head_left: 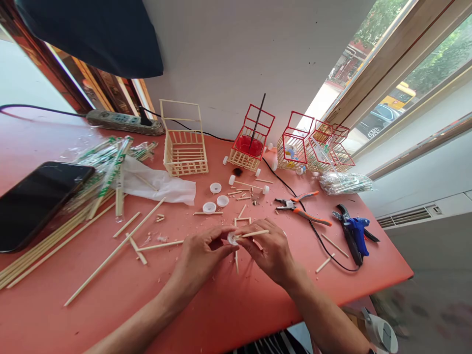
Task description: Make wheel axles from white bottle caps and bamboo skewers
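Observation:
Between thumb and fingers, my left hand pinches a small white bottle cap near the table's middle. My right hand is closed on a short wooden stick, whose inner end meets the inside of the cap. Whether the two are fixed together I cannot tell. Behind and below the hands lies a small frame of sticks, partly hidden. Several loose white caps, among them one cap, rest just beyond my left hand. A short axle with white caps on its ends sits farther back.
Pliers and a blue glue gun with a black cord lie at right. Stick-built carts, one plain and one red-trimmed, stand along the wall. At left are a phone, long sticks and a power strip.

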### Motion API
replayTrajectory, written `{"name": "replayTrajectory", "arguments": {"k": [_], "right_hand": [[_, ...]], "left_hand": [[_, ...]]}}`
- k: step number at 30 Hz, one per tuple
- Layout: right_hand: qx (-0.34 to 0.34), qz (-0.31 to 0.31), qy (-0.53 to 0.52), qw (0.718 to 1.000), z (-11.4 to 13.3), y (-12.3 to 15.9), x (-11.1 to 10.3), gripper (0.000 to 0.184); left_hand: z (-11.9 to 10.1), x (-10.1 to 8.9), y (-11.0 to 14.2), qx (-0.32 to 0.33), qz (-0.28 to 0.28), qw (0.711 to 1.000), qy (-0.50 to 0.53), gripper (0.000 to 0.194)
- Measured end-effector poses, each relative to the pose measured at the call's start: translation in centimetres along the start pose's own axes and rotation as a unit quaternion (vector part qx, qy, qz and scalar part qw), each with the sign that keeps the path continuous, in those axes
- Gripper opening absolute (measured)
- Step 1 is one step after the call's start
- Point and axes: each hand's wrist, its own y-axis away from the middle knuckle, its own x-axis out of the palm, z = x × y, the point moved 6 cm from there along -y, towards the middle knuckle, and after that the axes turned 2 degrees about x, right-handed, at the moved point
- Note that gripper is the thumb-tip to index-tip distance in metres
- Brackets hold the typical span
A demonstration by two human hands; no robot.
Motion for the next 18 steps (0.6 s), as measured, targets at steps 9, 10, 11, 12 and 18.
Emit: {"name": "replayTrajectory", "arguments": {"k": [9,10,11,12,18], "right_hand": [[0.003,0.002,0.008,1.000,-0.09,0.01,0.04,0.016],[0.002,0.001,0.006,1.000,-0.09,0.04,0.06,0.017],[0.001,0.001,0.004,1.000,-0.08,0.07,0.07,0.017],[-0.001,0.001,0.003,1.000,-0.07,0.09,0.08,0.017],[0.001,0.001,-0.004,1.000,-0.14,0.22,0.17,0.016]], "left_hand": [[0.29,0.12,-0.16,0.017,-0.006,1.000,0.006,0.033],[0.39,0.13,-0.15,0.017,-0.006,1.000,0.009,0.032],[0.47,0.13,-0.12,0.016,-0.006,1.000,0.010,0.032],[0.52,0.13,-0.10,0.014,-0.005,1.000,0.010,0.033],[0.33,0.14,0.03,0.008,-0.004,1.000,-0.007,0.032]]}}
